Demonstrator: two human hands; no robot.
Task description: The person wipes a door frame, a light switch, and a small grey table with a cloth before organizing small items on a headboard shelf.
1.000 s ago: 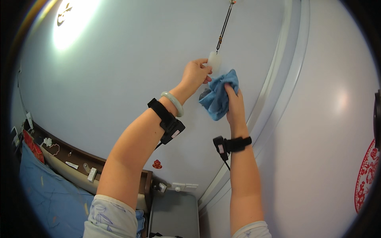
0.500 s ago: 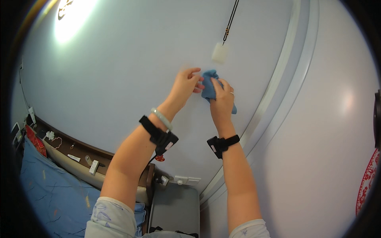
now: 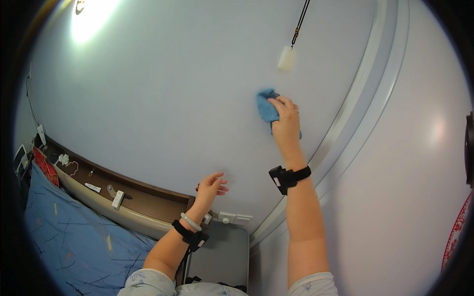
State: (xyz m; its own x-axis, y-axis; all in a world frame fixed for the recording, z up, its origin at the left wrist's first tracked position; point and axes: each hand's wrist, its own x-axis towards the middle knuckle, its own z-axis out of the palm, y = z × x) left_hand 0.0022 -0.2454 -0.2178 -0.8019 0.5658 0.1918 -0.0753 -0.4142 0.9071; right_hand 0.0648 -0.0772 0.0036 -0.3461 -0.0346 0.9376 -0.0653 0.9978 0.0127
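Note:
My right hand (image 3: 286,121) grips a folded blue cloth (image 3: 267,107) against the pale wall (image 3: 163,98), fingers bent over it. Just above the cloth, a whitish rectangular pendant (image 3: 287,59) hangs on a dark beaded cord (image 3: 298,30). Lower down and to the left, my left hand (image 3: 212,188) is held in front of the wall with fingers apart and nothing in it. A pale bangle (image 3: 190,222) circles my left wrist, and a black strapped device sits on each forearm.
At lower left, a bed with a blue patterned cover (image 3: 84,232) stands below a brown headboard shelf (image 3: 148,203) holding a white power strip (image 3: 118,199) and small items. Wall sockets (image 3: 234,218) sit above a grey surface (image 3: 222,251). A glossy white panel (image 3: 395,163) rises at right.
My left hand has come away from beside the cloth and dropped down toward the headboard. My right hand stays on the blue cloth; the view has shifted slightly.

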